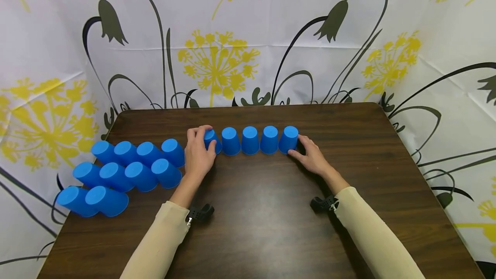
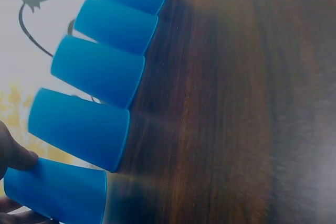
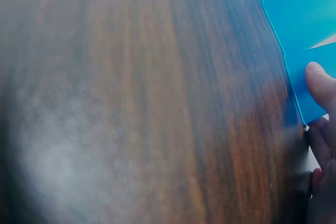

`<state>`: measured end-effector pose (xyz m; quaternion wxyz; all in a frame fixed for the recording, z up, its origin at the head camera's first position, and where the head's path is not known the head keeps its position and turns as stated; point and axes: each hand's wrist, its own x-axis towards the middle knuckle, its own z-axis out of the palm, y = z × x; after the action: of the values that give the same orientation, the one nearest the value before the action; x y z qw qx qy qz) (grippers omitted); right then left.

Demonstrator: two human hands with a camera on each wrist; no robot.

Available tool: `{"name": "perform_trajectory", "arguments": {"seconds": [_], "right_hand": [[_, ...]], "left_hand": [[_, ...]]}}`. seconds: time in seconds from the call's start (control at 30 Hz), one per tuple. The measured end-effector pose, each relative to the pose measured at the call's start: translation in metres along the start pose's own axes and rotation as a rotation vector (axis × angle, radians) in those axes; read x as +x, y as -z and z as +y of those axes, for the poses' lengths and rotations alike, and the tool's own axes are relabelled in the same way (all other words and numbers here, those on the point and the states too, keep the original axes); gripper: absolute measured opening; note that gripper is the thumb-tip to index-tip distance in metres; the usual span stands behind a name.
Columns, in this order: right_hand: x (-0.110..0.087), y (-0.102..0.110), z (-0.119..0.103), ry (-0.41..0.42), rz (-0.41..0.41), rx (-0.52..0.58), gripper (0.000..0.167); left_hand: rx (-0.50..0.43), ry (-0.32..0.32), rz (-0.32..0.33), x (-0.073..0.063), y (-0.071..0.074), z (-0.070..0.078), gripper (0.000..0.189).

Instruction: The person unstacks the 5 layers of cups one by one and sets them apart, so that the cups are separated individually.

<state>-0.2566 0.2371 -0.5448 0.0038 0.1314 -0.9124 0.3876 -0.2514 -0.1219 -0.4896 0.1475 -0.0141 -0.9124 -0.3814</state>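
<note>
Several blue cups stand upside down in a short row toward the back of the table. My left hand (image 1: 197, 155) pinches the leftmost cup (image 1: 216, 139) of that row, thumb on the near side and fingers round the far side. In the left wrist view, this same cup (image 2: 63, 190) stands slightly apart from its neighbour (image 2: 79, 129). At the row's other end, my right hand (image 1: 313, 157) holds the rightmost cup (image 1: 288, 139) between thumb and fingers. Its thumb (image 3: 318, 80) lies against the cup's near wall in the right wrist view. Between the hands, the middle cups (image 1: 250, 141) stand close together.
More upside-down blue cups fill the table's left side in three slanting rows, including a back-row cup (image 1: 173, 152) close beside my left hand and a front cup (image 1: 107, 201). The dark wooden table (image 1: 255, 223) backs onto a flower-printed cloth (image 1: 248, 68).
</note>
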Motion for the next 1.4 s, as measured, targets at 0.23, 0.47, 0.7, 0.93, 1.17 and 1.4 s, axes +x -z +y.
{"name": "perform_trajectory", "arguments": {"seconds": [0.23, 0.47, 0.7, 0.93, 1.17, 1.4], "right_hand": [[0.001, 0.0, 0.0, -0.003, -0.004, -0.002, 0.063], [0.001, 0.0, 0.0, 0.0, -0.002, 0.005, 0.062], [-0.001, -0.001, 0.001, 0.002, -0.01, 0.008, 0.063], [0.0, 0.0, 0.0, 0.01, -0.003, 0.007, 0.063], [-0.001, 0.001, -0.001, 0.013, -0.003, 0.005, 0.064], [-0.001, 0.001, 0.0, 0.011, 0.004, 0.008, 0.063]], "left_hand": [[-0.035, -0.072, 0.023, -0.034, 0.032, 0.013, 0.043], [-0.085, -0.179, -0.078, -0.08, 0.094, 0.01, 0.045], [0.056, -0.083, -0.076, -0.123, 0.155, -0.027, 0.048], [0.232, 0.13, 0.101, -0.138, 0.165, -0.057, 0.049], [0.271, 0.218, 0.216, -0.137, 0.157, -0.071, 0.045], [0.259, 0.275, 0.214, -0.134, 0.149, -0.076, 0.045]]}}
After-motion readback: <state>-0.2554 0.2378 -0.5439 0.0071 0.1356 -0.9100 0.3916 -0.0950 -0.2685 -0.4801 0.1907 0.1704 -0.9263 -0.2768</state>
